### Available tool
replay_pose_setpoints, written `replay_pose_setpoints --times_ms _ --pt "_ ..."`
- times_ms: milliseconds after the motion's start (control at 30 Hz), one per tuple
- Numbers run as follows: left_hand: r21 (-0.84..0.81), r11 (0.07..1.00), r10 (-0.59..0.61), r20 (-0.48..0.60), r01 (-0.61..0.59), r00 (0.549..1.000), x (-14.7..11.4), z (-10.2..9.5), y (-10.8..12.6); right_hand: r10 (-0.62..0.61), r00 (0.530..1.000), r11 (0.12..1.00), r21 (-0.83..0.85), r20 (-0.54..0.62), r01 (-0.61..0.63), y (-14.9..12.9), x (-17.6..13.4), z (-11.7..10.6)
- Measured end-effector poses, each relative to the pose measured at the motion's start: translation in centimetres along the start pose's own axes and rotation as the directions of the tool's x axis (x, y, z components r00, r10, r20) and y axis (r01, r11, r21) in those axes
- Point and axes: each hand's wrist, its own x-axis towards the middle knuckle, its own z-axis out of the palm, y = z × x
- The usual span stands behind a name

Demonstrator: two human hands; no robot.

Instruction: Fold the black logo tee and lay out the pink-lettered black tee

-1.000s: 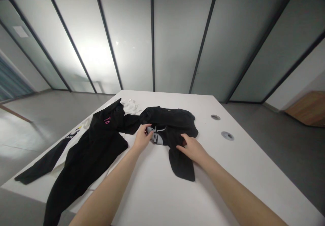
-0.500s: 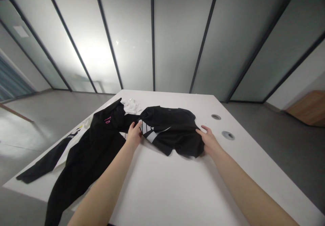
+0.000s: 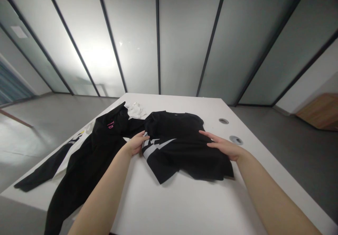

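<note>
While left hand pinches black shirt at its grey-printed edge, right hand touches opposite side, thumb and forefinger spread apart.

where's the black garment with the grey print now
Below the head view's centre, the grey-printed garment lies on the white table, left hand and right hand at its sides, right of the pink-lettered black garment.
</note>
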Motion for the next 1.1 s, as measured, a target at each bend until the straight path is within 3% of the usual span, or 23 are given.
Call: replay_pose_setpoints --times_ms 100,167,233,333,400,467,533,600,667,733,800,867,933,1000,1100 --pt "-0.051 0.997 -0.068 -0.128 0.062 0.989 0.6 -1.5 0.5 0.018 0.993 0.991 0.136 -0.115 -0.002 0.7 0.5 -0.9" --pt "-0.031 0.998 -0.058 -0.274 0.051 0.96 0.9 -2.3 0.6 0.039 0.987 0.985 0.17 -0.154 -0.012 1.2 0.6 -1.4" --pt "-0.003 0.999 -0.032 -0.354 0.033 0.935 1.0 -2.6 0.6 0.07 0.99 0.985 0.166 -0.124 -0.049 1.5 0.4 -1.9" --pt "0.079 0.997 0.029 -0.383 0.001 0.923 1.3 -2.3 0.4 0.112 0.993 0.989 0.096 -0.034 -0.108 1.5 -0.1 -2.5" --pt "0.191 0.981 0.08 -0.345 -0.014 0.935 1.4 -1.5 0.1 0.111 0.994 0.994 0.023 -0.011 -0.111 1.5 -0.2 -2.7" --pt "0.379 0.921 0.207 -0.291 -0.085 0.934 1.4 -0.4 -0.2 0.086 0.996 0.992 -0.085 -0.035 -0.088 1.4 -0.2 -2.6" --pt "0.623 0.754 0.424 -0.219 -0.208 0.879 1.0 1.0 -0.4 0.05 0.996 0.974 -0.218 -0.068 -0.064 1.4 -0.1 -2.4" --pt "0.798 0.526 0.553 -0.058 -0.294 0.831 0.2 2.5 -0.5 0.058 0.998 0.943 -0.325 -0.035 -0.066 1.2 -0.2 -2.0" --pt "0.852 0.389 0.454 0.155 -0.351 0.878 -1.0 4.1 -0.5 0.112 0.991 0.927 -0.368 0.076 -0.076 1.0 -0.4 -1.5" --pt "0.872 0.316 0.222 0.315 -0.374 0.923 -2.3 5.4 -0.4 0.147 0.969 0.931 -0.358 0.197 -0.069 0.8 -0.7 -1.1" --pt "0.898 0.229 0.085 0.366 -0.376 0.927 -3.2 6.3 -0.4 0.138 0.953 0.94 -0.34 0.269 -0.04 0.7 -0.8 -0.7" --pt "0.912 0.127 0.103 0.38 -0.391 0.919 -3.7 6.6 -0.6 0.103 0.957 0.942 -0.337 0.272 -0.006 1.0 -0.4 -0.4" --pt "0.916 0.038 0.182 0.387 -0.399 0.904 -3.6 6.4 -1.1 0.03 0.985 0.948 -0.318 0.17 0.026 1.8 0.5 -0.3" --pt "0.932 -0.036 0.229 0.36 -0.362 0.904 -3.1 5.8 -1.6 -0.091 0.994 0.958 -0.279 -0.069 0.068 3.0 1.9 -0.3" --pt "0.966 -0.103 0.225 0.254 -0.236 0.941 -2.1 4.7 -2.5 -0.247 0.873 0.944 -0.309 -0.421 0.118 4.7 4.2 -0.3"
